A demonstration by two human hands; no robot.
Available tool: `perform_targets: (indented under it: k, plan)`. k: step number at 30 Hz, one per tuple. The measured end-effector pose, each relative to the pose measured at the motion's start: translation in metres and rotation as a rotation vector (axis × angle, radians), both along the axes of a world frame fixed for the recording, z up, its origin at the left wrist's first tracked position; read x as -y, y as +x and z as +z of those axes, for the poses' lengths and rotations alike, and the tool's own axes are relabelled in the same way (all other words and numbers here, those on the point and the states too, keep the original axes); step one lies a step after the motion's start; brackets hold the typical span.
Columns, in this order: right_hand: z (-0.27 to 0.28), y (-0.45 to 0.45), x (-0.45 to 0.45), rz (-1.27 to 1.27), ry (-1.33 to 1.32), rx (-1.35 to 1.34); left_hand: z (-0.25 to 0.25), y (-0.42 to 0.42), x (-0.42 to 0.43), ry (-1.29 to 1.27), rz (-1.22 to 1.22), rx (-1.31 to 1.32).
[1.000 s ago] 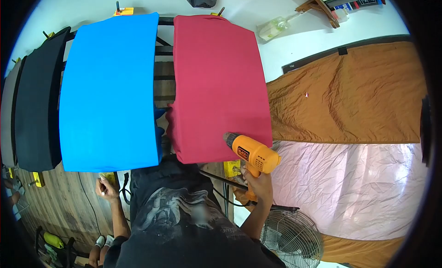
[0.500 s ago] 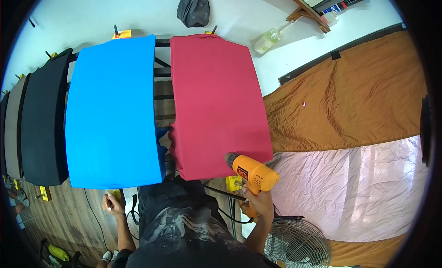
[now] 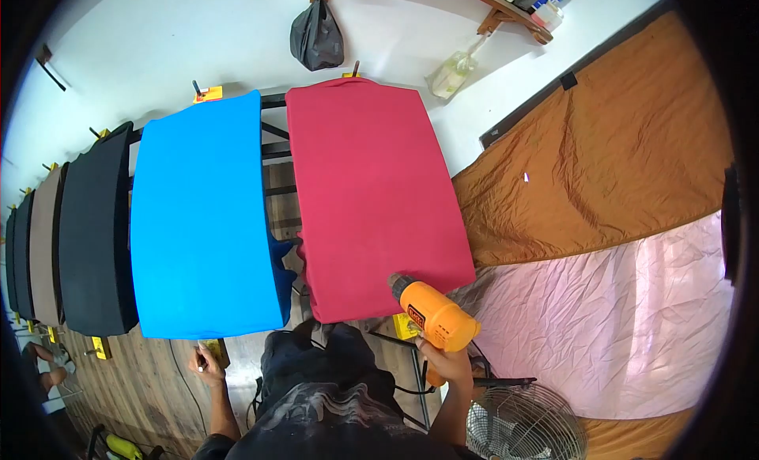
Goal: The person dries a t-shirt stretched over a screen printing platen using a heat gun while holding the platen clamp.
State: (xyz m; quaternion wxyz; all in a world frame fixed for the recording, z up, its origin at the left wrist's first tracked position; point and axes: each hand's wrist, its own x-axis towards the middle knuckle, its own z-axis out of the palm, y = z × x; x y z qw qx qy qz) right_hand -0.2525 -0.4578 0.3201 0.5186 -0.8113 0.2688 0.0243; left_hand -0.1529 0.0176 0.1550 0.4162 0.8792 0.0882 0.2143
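Note:
My right hand (image 3: 444, 360) is closed around the handle of an orange heat gun (image 3: 439, 314). Its dark nozzle points up and left over the near edge of a red fabric-covered panel (image 3: 368, 183); whether it touches the cloth, I cannot tell. Below the near edge of a blue fabric-covered panel (image 3: 202, 215), my left hand (image 3: 208, 368) is closed, with a small white bit showing at the fingers that I cannot make out. A yellow block (image 3: 214, 351) lies right beside that hand. Another yellow block (image 3: 406, 325) shows beneath the red panel's edge.
Black (image 3: 96, 238) and brown panels (image 3: 47, 238) continue leftward on the dark frame (image 3: 278, 150). A wire fan (image 3: 526, 424) stands at lower right, beside hanging pink (image 3: 601, 318) and orange-brown fabric (image 3: 617, 143). A black bag (image 3: 316, 41) hangs on the wall. Another person's limbs (image 3: 49, 369) appear far left.
The view has shifted, so the panels sit lower and slightly right. My right hand still holds the heat gun over the red panel's near edge, and my left hand remains below the blue one.

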Motion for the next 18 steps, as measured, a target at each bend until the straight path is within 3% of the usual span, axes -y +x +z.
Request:
perform_targets:
  k: [5,6,10,13,18]
  plan:
    - [0.015,0.000,0.005,0.142,-0.047,0.079,-0.001,0.003,0.005,0.032,0.053,0.081]
    - [0.016,-0.002,0.005,0.099,0.031,0.104,0.002,0.004,0.008,-0.006,0.061,0.079]
    - [0.016,0.005,0.004,0.122,-0.164,0.228,0.011,-0.004,0.009,-0.238,0.045,-0.068]
    - [0.011,0.001,0.013,0.145,-0.004,0.155,0.023,-0.014,0.020,-0.467,0.034,-0.064]
    - [0.012,0.005,0.013,0.154,-0.111,0.174,0.022,-0.028,0.013,-0.423,-0.042,-0.111]
